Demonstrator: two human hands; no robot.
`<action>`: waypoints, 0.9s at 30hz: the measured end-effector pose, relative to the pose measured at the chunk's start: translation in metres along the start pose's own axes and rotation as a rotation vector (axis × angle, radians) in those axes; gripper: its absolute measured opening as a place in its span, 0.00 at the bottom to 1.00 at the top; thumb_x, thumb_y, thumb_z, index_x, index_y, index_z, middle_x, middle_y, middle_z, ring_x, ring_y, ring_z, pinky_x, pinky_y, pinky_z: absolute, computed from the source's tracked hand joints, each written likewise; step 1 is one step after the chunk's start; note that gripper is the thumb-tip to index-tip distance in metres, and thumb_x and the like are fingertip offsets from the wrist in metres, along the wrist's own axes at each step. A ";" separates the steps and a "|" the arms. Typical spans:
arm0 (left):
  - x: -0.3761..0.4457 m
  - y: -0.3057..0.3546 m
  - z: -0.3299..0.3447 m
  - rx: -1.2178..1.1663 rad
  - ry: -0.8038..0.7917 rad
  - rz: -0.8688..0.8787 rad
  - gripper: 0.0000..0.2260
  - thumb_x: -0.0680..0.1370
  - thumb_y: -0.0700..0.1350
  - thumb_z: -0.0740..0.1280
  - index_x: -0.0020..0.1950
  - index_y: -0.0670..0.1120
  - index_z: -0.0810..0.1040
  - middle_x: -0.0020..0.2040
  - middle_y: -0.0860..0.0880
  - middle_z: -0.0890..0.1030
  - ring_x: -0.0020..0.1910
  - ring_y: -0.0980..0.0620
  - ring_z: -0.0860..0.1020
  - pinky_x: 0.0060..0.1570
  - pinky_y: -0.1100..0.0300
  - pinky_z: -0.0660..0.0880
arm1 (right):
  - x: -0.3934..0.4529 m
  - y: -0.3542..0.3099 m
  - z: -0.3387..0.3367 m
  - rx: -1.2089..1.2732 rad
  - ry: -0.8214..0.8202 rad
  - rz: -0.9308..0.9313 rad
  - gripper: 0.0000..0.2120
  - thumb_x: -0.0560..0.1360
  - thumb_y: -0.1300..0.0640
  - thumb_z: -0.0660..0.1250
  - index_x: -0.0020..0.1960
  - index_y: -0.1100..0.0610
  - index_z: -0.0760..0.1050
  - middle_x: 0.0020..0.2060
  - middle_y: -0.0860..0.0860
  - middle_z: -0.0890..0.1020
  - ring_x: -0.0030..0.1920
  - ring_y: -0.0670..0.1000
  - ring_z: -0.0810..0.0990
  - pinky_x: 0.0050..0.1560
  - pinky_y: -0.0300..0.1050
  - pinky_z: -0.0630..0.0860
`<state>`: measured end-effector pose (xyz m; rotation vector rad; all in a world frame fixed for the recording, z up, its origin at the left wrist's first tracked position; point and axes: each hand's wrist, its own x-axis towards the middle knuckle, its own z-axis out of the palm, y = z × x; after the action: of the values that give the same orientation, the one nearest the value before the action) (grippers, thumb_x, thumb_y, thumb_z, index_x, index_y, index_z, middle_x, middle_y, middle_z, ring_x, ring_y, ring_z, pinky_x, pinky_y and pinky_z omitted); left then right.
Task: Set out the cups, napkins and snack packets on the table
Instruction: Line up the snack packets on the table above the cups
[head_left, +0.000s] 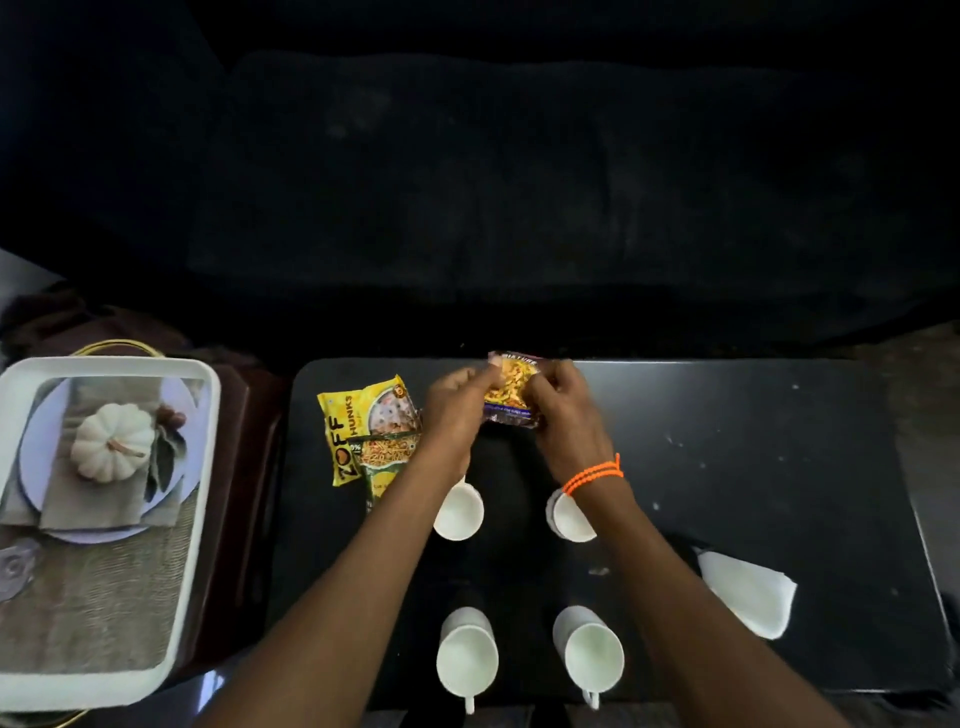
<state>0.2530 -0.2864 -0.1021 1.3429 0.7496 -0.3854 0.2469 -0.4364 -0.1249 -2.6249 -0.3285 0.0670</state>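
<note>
1. Over the far edge of the black table (727, 441), both hands hold a purple snack packet (511, 387) — the left hand (457, 402) pinches its left side, the right hand (563, 410) its right side, fingers pressed onto the wrapper.
2. An orange beaded band (592, 475) circles the right wrist.
3. Just left of the left hand, a yellow packet (345, 431) lies flat on the table, with a green packet (387, 462) overlapping its lower right part; the left forearm covers part of the green one.
4. Four white cups stand in two rows: the far-left cup (460, 512) and far-right cup (571, 517) sit partly under the forearms, while the near-left cup (466, 657) and near-right cup (592, 654) stand close to the near edge, handles pointing toward the person.
5. A folded white napkin (745, 592) rests to the right of the cups, well apart from them.
6. Beside the table on the left sits a white-rimmed tray (205, 467) — its base is printed with a pumpkin picture.
</note>
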 end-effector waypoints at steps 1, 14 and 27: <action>0.005 -0.012 0.001 0.138 0.037 0.046 0.11 0.79 0.53 0.74 0.41 0.48 0.84 0.41 0.50 0.87 0.46 0.48 0.85 0.52 0.50 0.79 | -0.002 0.008 0.006 -0.073 -0.086 -0.024 0.13 0.71 0.68 0.70 0.55 0.62 0.77 0.59 0.61 0.76 0.57 0.61 0.77 0.47 0.55 0.80; 0.025 -0.053 0.003 1.026 0.024 0.454 0.21 0.80 0.44 0.73 0.74 0.49 0.78 0.64 0.47 0.78 0.63 0.45 0.79 0.61 0.52 0.78 | 0.003 0.008 0.027 0.137 -0.172 0.268 0.17 0.75 0.65 0.72 0.64 0.58 0.82 0.60 0.60 0.79 0.58 0.62 0.81 0.58 0.52 0.80; -0.027 -0.035 -0.039 0.565 0.612 0.481 0.09 0.80 0.47 0.68 0.58 0.49 0.84 0.55 0.48 0.81 0.52 0.46 0.82 0.50 0.52 0.78 | 0.008 -0.068 0.032 0.275 -0.099 0.264 0.09 0.73 0.60 0.73 0.51 0.62 0.84 0.46 0.59 0.85 0.48 0.59 0.82 0.49 0.48 0.78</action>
<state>0.2011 -0.2610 -0.1109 2.1627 0.8066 0.2403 0.2363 -0.3617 -0.1200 -2.3798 -0.0019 0.3085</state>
